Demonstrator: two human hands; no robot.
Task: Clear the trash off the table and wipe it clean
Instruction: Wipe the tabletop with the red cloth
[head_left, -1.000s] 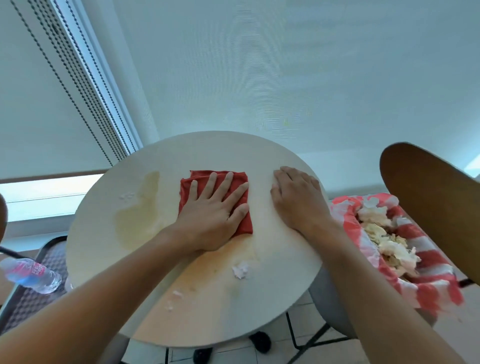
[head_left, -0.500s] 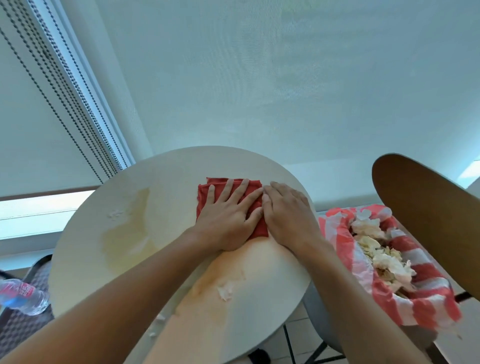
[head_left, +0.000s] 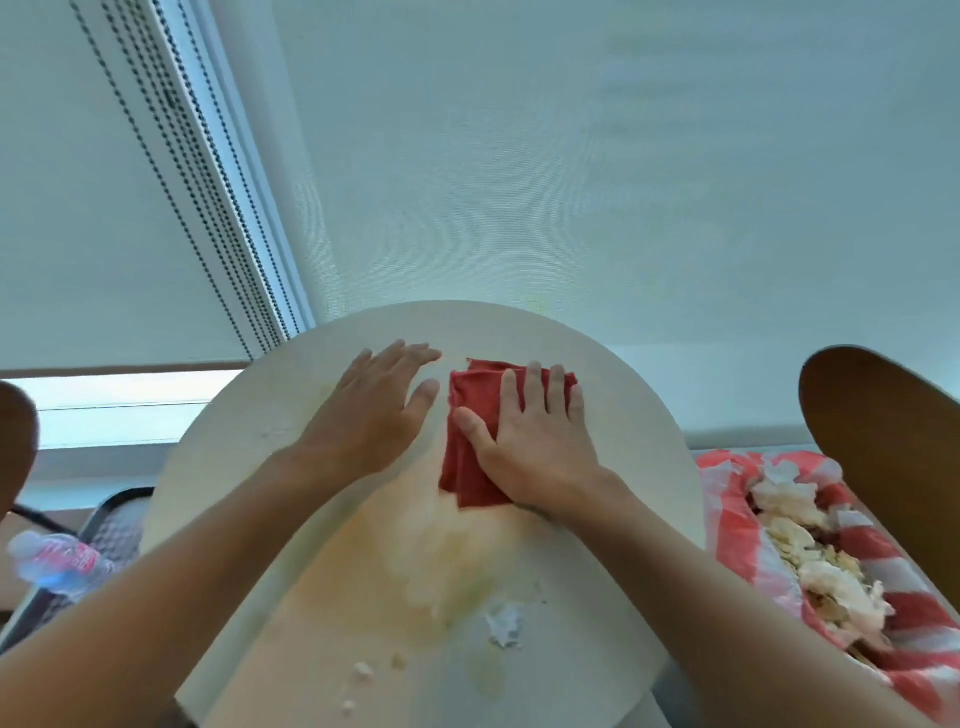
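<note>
Round pale desk (head_left: 597, 597), set before a drawn window blind (head_left: 571, 182). Red cloth (head_left: 470, 415): folded, laid at far centre, pressed flat under the right hand (head_left: 535, 441), fingers spread. Left hand (head_left: 371, 410): laid flat on the desk just beside the cloth, fingers extended. White paper scrap (head_left: 503, 626) and crumbs (head_left: 362, 670): found on a yellowish smear (head_left: 441, 561) near the front edge. Red-and-white striped bag (head_left: 737, 530) of trash: placed at right.

The bottle (head_left: 57, 564) label is too blurred to read.

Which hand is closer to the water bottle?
Left. The left hand rests on the table, on the water bottle's side; the right hand presses the red cloth, farther away.
</note>
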